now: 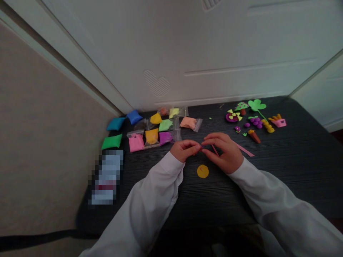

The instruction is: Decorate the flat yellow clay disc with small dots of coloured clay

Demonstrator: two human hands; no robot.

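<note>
My left hand [185,150] pinches a small dark pink piece of modelling clay [200,147] between thumb and forefinger. From the other side, the curved fingertips of my right hand [225,151] meet the same piece, which they largely hide. Just below the hands, a flat round yellow clay disc [203,171] lies on the dark table, with a tiny pinkish mark on its upper part. A pink strip [245,149] runs out from beneath my right hand, and part of a thin pink tool or strip shows between its fingers and thumb.
Bags of coloured clay, including a pink bag [136,142] and a peach bag [189,122], lie at the back left. Finished clay shapes, among them a green flower [257,105] and purple grapes [256,122], stand back right. A blurred-out phone-like object [107,176] lies left.
</note>
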